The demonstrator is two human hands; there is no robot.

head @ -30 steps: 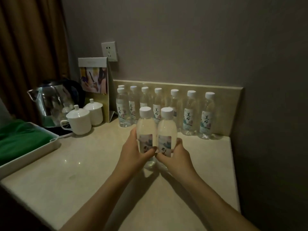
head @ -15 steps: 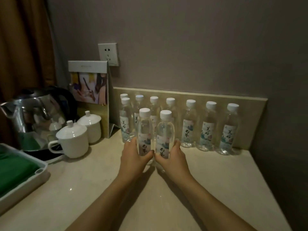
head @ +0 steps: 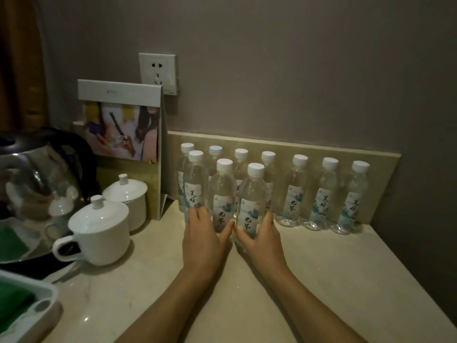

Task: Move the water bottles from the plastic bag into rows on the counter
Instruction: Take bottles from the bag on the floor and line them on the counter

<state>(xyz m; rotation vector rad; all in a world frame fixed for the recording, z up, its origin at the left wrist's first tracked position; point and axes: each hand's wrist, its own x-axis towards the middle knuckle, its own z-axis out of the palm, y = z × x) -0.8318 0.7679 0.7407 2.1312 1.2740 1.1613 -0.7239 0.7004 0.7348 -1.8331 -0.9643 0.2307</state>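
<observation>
Gripping one bottle in each hand, we hold two water bottles upright side by side on the counter [head: 321, 276]. Our left hand [head: 204, 237] wraps the lower part of the left bottle [head: 222, 191], thumb across the label. Our right hand [head: 262, 237] wraps the lower part of the right bottle [head: 252, 196], fingers curled round its far side. The two thumbs nearly meet between the bottles. Whether the bottle bases rest fully on the counter cannot be told, as the hands cover them.

Just left of the left hand stands a third front bottle [head: 195, 186], close to the fingertips. Beyond both hands, a back row of bottles [head: 329, 194] lines the backsplash [head: 321, 149], extending well to the right of the right hand.

Left of the left hand sit two lidded white cups [head: 99, 229], with a kettle [head: 37, 181] further left. A standing card [head: 121, 125] and a wall socket [head: 157, 73] lie beyond the cups. A tray [head: 42, 305] with green contents occupies the near-left corner.
</observation>
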